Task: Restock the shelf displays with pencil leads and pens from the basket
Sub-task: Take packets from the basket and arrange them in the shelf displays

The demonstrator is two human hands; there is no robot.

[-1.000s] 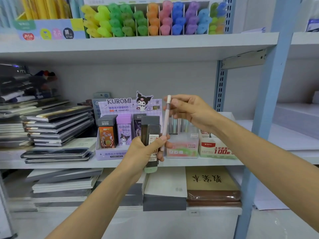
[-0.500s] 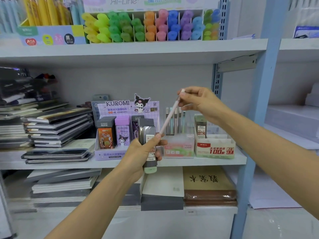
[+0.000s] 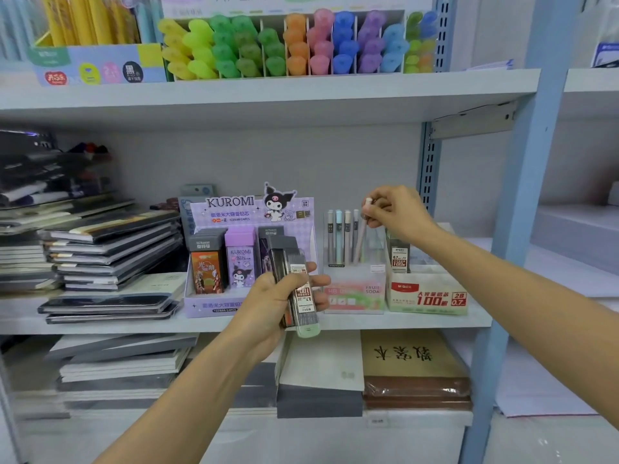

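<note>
Pink pen point(image 3: 361, 244) has gone from out in front of the left hand point(image 3: 271, 299) over to the clear pen stand point(image 3: 355, 293), tip already down in it beside the other pens point(image 3: 338, 236). Right hand point(image 3: 398, 212) pinches its top. Left hand's wrapped round the lead cases point(image 3: 301, 289), so I'd say those go next.

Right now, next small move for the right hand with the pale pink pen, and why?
Probably ease the pale pink pen down and release: the right hand pinches its top, and it stands tilted among upright pens in the clear Fruit Soda display box.
</note>
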